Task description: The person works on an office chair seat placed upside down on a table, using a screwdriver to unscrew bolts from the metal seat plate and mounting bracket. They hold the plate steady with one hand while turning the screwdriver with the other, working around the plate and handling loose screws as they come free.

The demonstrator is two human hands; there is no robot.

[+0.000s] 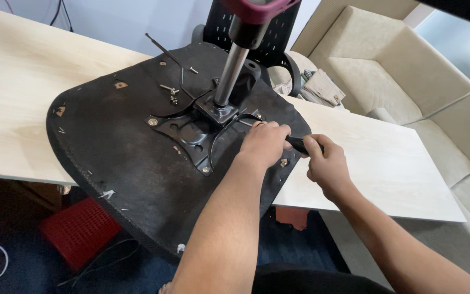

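On the long pale wooden tabletop lies a big black chair seat, turned upside down. It hangs over the near edge of the wood, so part of it has nothing under it. It looks heavy and stiff, with a rough cloth skin, and I think it could tip or slide if someone pushed hard on the hanging part. The thick rim looks like the best place to grab it.

Bolted to the middle is a black metal plate with arms that spread out like a star. A shiny metal pole stands up from it. That pole looks hard and smooth, so it may be slippery to hold.

Both hands are at the right side of the plate. The left hand is curled shut and pressed down on the seat. The right hand is closed around a black tool handle that pokes out between the two hands. I cannot see the tip of the tool.

A few small loose screws lie on the seat behind the plate. They are tiny and could roll away.
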